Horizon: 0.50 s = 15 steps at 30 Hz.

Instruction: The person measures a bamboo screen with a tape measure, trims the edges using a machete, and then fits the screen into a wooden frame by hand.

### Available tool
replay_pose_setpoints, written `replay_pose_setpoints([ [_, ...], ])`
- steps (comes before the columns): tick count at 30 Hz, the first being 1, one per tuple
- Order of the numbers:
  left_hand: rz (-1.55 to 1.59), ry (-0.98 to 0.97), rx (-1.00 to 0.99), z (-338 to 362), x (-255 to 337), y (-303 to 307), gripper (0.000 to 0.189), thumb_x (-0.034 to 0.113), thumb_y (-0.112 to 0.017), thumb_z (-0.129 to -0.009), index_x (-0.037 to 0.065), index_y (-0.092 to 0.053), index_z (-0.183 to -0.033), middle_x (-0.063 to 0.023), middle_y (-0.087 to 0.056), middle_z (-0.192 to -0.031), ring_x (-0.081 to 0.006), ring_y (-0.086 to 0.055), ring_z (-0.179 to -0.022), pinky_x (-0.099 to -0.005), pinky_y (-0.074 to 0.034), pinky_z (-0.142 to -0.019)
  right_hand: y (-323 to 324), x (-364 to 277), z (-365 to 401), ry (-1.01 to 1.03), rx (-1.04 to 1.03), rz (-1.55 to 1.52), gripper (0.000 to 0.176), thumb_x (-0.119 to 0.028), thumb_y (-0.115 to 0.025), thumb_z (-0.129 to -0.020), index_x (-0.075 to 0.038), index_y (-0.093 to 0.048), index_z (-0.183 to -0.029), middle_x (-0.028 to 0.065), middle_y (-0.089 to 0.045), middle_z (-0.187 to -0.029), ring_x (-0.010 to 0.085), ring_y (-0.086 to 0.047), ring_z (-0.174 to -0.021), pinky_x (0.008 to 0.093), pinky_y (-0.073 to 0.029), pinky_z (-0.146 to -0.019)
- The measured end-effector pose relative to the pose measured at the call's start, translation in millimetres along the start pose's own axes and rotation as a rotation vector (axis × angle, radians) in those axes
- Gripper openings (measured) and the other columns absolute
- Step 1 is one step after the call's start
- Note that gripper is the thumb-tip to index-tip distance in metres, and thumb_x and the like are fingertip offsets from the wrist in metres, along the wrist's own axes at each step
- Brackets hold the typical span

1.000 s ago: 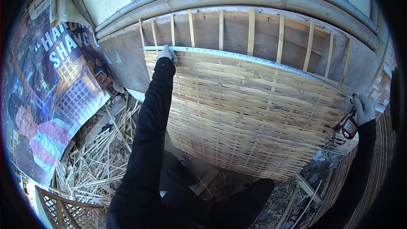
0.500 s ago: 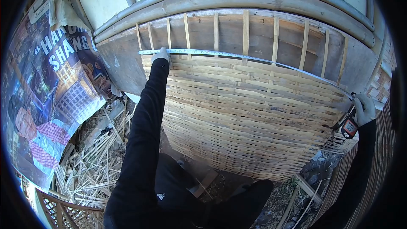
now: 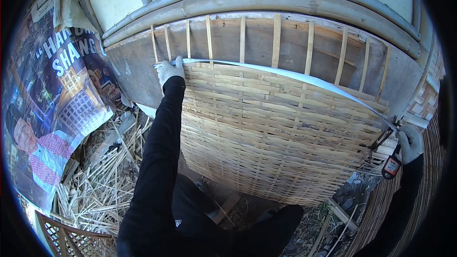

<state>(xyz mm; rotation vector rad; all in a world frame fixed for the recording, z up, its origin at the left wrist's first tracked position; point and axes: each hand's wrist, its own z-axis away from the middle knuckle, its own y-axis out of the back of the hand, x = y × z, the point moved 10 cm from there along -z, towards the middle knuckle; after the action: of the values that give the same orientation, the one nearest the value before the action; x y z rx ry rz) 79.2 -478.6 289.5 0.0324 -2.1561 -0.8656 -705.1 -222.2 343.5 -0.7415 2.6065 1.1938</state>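
Spanning woven panel (image 3: 266,128) with tape measure (image 3: 391,166).
My left fingers (image 3: 179,61) grip blade (image 3: 295,75), upper left; right fingers (image 3: 404,136) grasp case (image 3: 391,167), right.

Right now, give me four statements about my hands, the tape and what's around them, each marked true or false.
1. Your left hand is at one end of the measuring tape. True.
2. The tape hangs straight down. False: it stretches across the woven panel, near the top of the weave.
3. The tape case is beside your right hand. True.
4. The poster is right of the panel. False: the poster is on its left.
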Motion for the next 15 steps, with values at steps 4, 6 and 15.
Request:
replay_pose_setpoints([
  [4, 0.105, -0.076, 0.082, -40, -33, -31, 0.099, 0.068, -0.064, -0.08, -0.004, -0.038, -0.144, -0.0313, -0.03, -0.152, -0.0434, -0.038, -0.137, -0.0461, -0.036, -0.111, -2, 1, 4, -0.099, -0.119, 0.012, 0.021, -0.014, -0.057, -0.087, 0.002, -0.059, -0.074, 0.01, -0.054, -0.068, 0.0222, -0.054, -0.068, 0.034, -0.04, -0.066],
  [6, 0.105, -0.16, 0.123, -51, -39, -34, 0.104, 0.068, -0.064, -0.08, -0.005, -0.032, -0.146, -0.0314, -0.029, -0.153, -0.0429, -0.035, -0.139, -0.0452, -0.032, -0.113, -5, 4, 6, -0.066, -0.152, 0.052, 0.02, -0.014, -0.057, -0.087, 0.002, -0.059, -0.074, 0.0101, -0.054, -0.068, 0.0217, -0.054, -0.068, 0.034, -0.04, -0.065],
  [15, 0.068, -0.23, 0.047, -65, -44, -25, 0.102, 0.066, -0.066, -0.08, -0.007, -0.034, -0.144, -0.0287, -0.039, -0.147, -0.0403, -0.036, -0.138, -0.0454, -0.029, -0.115, -22, 18, 3, -0.189, -0.208, -0.02, 0.018, -0.013, -0.059, -0.09, 0.002, -0.062, -0.08, 0.0081, -0.057, -0.074, 0.0177, -0.056, -0.072, 0.0311, -0.043, -0.067],
])
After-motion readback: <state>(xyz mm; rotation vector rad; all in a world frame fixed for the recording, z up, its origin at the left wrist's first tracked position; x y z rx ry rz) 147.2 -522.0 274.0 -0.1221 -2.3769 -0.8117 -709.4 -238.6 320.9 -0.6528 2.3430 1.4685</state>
